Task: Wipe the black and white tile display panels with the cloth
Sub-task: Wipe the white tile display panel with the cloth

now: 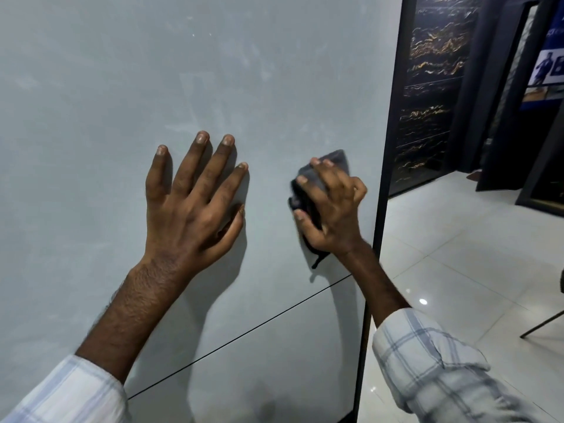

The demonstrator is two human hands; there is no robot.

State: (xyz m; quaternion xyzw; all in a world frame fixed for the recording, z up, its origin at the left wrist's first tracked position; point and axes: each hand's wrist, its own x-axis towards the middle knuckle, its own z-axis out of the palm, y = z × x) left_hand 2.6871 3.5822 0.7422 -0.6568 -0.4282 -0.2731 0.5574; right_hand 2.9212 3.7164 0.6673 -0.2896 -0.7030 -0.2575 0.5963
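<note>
A large pale grey-white tile panel (152, 71) fills most of the view, with faint smears near its top and a thin dark joint line running across its lower part. My left hand (192, 203) lies flat on the panel, fingers spread, holding nothing. My right hand (331, 209) presses a crumpled dark grey cloth (338, 161) against the panel near its right edge; most of the cloth is hidden under the palm and fingers. A black tile panel with gold veins (433, 87) stands farther back on the right.
A dark metal frame edge (378, 239) borders the white panel on the right. Beyond it lies a glossy white tiled floor (457, 254). A dark door frame (500, 117), a blue poster (546, 62) and a thin chair leg (543, 325) are at the far right.
</note>
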